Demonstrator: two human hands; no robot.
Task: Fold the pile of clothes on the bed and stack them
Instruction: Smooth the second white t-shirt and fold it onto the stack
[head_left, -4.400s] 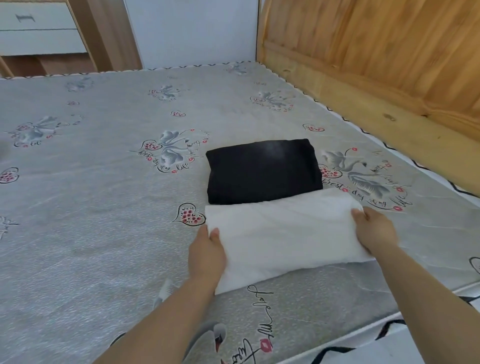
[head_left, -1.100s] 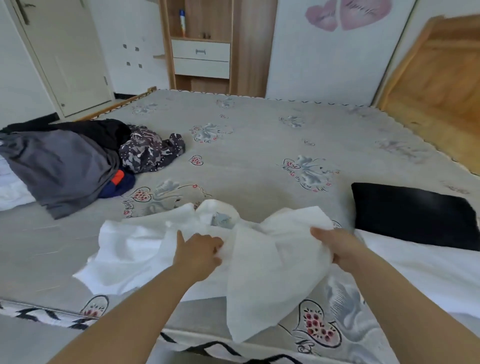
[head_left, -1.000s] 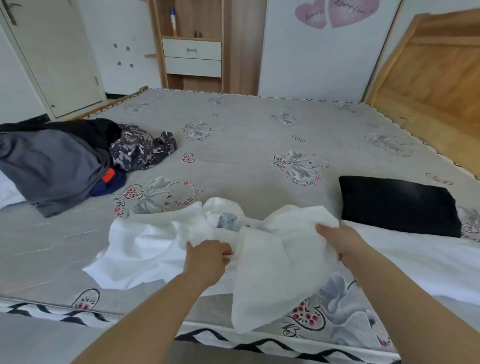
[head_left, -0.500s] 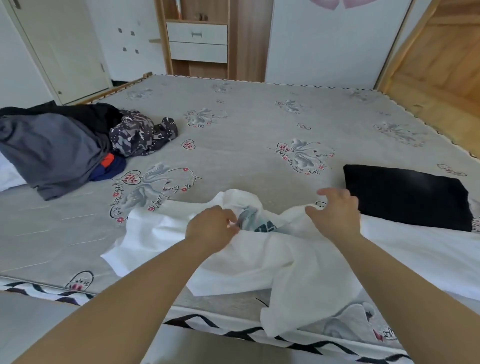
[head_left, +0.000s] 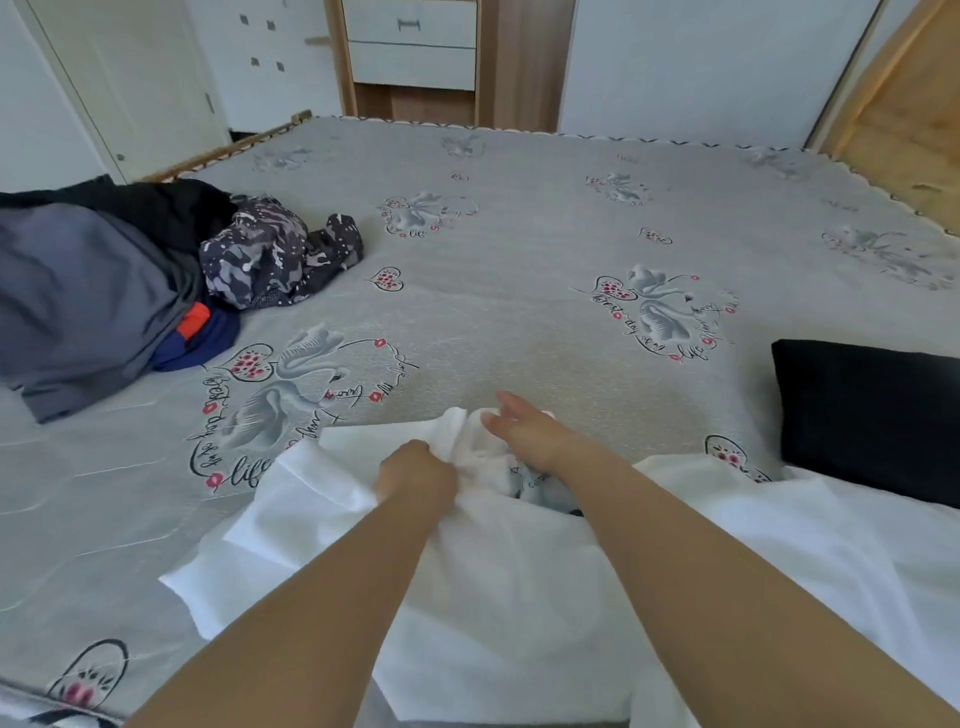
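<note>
Centrally, at the near edge of the bed (head_left: 519, 249), one crumpled white T-shirt (head_left: 493, 561) lies under both hands. Left hand (head_left: 415, 475) curls tight on a bunched fold; right hand (head_left: 524, 431), fingers nearly straight, reaches into the collar just beyond, slightly nearer the garment's far end. One folded black garment (head_left: 872, 415) sits toward the right edge; one unfolded pile (head_left: 119, 291) waits left.

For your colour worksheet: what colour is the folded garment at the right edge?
Black, clearest in the head view.
</note>
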